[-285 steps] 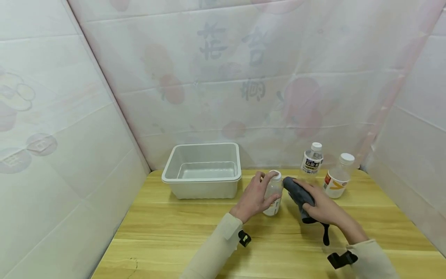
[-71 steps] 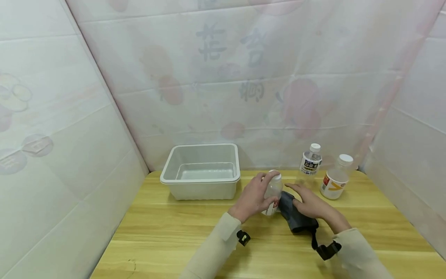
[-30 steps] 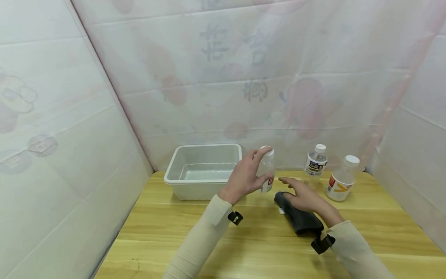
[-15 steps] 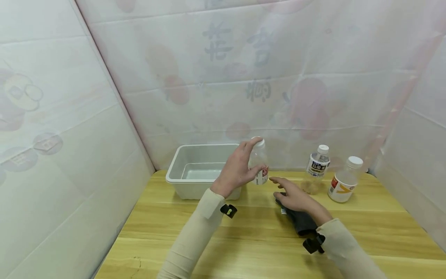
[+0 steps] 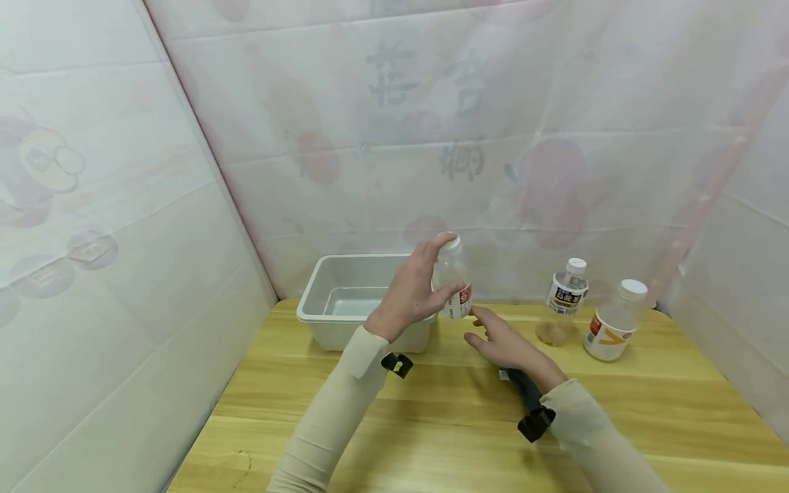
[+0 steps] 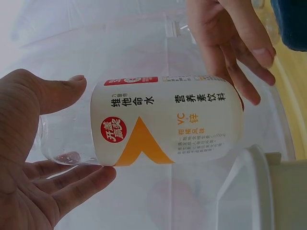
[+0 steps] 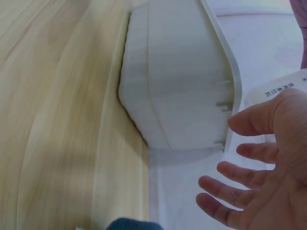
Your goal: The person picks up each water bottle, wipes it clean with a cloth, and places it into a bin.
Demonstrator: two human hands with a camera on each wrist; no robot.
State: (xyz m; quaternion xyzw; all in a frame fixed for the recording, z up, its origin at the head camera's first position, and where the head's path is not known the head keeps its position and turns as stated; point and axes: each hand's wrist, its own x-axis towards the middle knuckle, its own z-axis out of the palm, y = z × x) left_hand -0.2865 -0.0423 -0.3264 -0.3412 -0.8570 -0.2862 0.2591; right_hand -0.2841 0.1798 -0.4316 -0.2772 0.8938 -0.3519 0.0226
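Observation:
In the head view my left hand (image 5: 409,294) grips a clear plastic bottle (image 5: 457,301) with a white cap, held up off the table. Its fingers wrap the capped end, and its white label with orange print fills the left wrist view (image 6: 163,124). My right hand (image 5: 508,342) is beside the bottle's base with its fingers extended; whether it touches the base is unclear. Under the right forearm lies a dark grey cloth item (image 5: 527,392) with a small white tag, partly hidden. A pale grey plastic bin (image 5: 364,335) stands just left of the bottle.
Two more capped bottles stand at the right: a slim one with a dark-and-white label (image 5: 564,301) and a wider one with an orange mark (image 5: 610,335). The wooden table (image 5: 431,431) is enclosed by pale patterned cloth walls (image 5: 370,171).
My left hand has lifted the bottle off the table and carried it left toward the bin. My right hand has left the dark cloth item on the table and followed to the bottle's base.

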